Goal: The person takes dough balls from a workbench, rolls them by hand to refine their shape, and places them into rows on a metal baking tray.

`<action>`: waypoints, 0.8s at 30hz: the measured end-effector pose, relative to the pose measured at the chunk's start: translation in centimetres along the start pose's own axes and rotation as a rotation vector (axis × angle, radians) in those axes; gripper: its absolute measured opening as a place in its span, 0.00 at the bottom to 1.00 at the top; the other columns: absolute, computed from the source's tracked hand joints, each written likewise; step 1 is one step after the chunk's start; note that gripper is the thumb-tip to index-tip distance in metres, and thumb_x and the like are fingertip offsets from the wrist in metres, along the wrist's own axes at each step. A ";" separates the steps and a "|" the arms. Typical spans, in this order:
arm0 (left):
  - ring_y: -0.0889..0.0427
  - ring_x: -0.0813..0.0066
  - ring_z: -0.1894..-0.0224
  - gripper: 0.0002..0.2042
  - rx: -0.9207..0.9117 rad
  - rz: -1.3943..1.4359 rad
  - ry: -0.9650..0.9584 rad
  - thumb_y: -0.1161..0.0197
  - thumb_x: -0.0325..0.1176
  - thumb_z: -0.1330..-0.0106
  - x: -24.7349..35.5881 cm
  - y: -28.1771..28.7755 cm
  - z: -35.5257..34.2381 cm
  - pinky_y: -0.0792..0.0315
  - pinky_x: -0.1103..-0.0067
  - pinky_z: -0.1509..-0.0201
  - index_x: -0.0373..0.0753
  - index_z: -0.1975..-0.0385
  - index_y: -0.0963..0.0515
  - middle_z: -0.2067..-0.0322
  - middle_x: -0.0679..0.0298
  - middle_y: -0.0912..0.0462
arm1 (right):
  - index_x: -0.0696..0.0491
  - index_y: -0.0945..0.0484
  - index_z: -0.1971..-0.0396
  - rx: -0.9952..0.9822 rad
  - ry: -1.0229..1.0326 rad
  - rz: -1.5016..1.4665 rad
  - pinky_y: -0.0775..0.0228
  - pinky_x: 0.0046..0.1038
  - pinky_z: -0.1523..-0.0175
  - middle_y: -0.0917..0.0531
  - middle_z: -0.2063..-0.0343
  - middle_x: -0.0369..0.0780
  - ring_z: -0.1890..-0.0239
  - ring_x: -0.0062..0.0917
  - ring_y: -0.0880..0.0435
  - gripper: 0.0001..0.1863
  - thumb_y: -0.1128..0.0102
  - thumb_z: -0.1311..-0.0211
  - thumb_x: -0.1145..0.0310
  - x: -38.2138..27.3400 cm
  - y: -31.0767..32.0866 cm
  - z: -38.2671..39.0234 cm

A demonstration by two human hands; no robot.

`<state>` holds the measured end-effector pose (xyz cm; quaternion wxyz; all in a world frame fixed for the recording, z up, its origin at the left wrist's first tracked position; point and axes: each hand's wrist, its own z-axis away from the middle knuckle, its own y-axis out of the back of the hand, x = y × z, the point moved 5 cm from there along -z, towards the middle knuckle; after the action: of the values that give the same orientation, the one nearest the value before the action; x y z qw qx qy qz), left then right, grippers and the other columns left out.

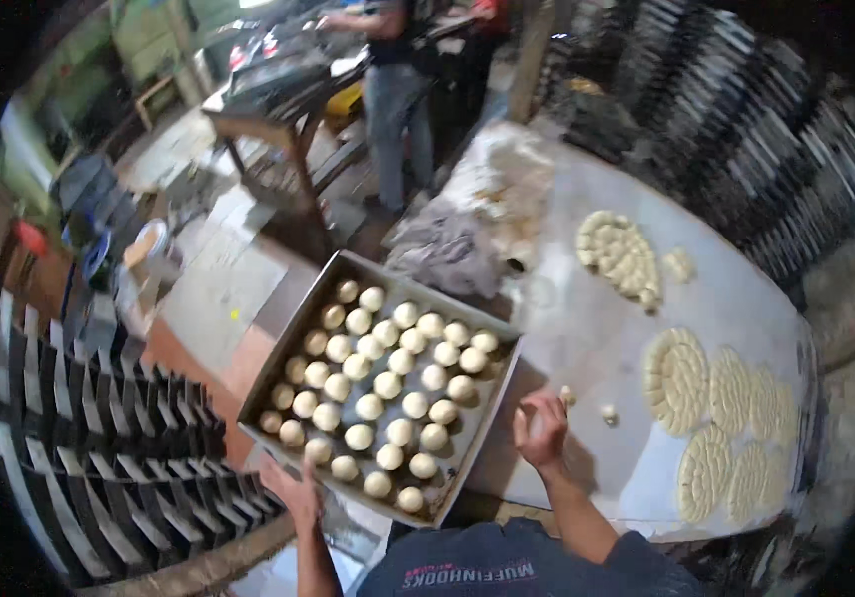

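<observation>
A square metal tray (283, 350) with many round dough balls (369, 407) in loose rows lies tilted in front of me. My left hand (296, 495) is at its near left edge, thumb by the rim and fingers along the outside. Just right of the tray, over the table (587, 468), my right hand (544, 430) has its fingers curled together; whatever is in them is hidden. Close by its fingertips lies a small dough piece (568, 396), and another small dough lump (609, 415) sits farther right.
Flat rounds of divided dough (676, 382) lie at the table's right, with a partly used dough round (619, 256) farther back. A crumpled cloth (444, 244) lies behind the tray. Stacked dark trays (129, 428) stand left. A person (398, 109) stands beyond.
</observation>
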<state>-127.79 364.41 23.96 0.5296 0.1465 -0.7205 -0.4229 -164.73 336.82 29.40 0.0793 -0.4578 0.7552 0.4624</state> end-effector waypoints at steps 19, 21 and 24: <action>0.30 0.53 0.38 0.28 -0.216 -0.001 0.075 0.36 0.55 0.38 -12.0 0.5 14.4 0.45 0.63 0.30 0.43 0.43 0.22 0.44 0.54 0.22 | 0.55 0.18 0.68 -0.588 0.244 -0.604 0.26 0.40 0.53 0.17 0.68 0.44 0.60 0.40 0.18 0.09 0.31 0.51 0.72 -20.8 -2.1 10.4; 0.27 0.57 0.39 0.28 -0.215 -0.106 0.263 0.34 0.59 0.44 -20.2 -0.3 18.2 0.39 0.61 0.35 0.48 0.48 0.18 0.49 0.57 0.18 | 0.56 0.18 0.67 -0.633 0.328 -0.602 0.24 0.36 0.57 0.16 0.67 0.44 0.65 0.38 0.17 0.10 0.31 0.51 0.73 -23.1 -5.4 11.0; 0.25 0.52 0.40 0.31 -0.391 -0.144 0.440 0.37 0.62 0.46 -30.4 -1.2 23.8 0.39 0.54 0.34 0.49 0.47 0.17 0.49 0.54 0.17 | 0.59 0.18 0.67 -0.697 0.185 -0.587 0.22 0.28 0.64 0.16 0.72 0.42 0.69 0.24 0.16 0.06 0.33 0.45 0.75 -27.3 -10.9 8.3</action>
<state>-137.12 394.51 1.73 0.6597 0.1806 -0.4814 -0.5481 -143.38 358.45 32.78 -0.0193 -0.6907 0.3972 0.6039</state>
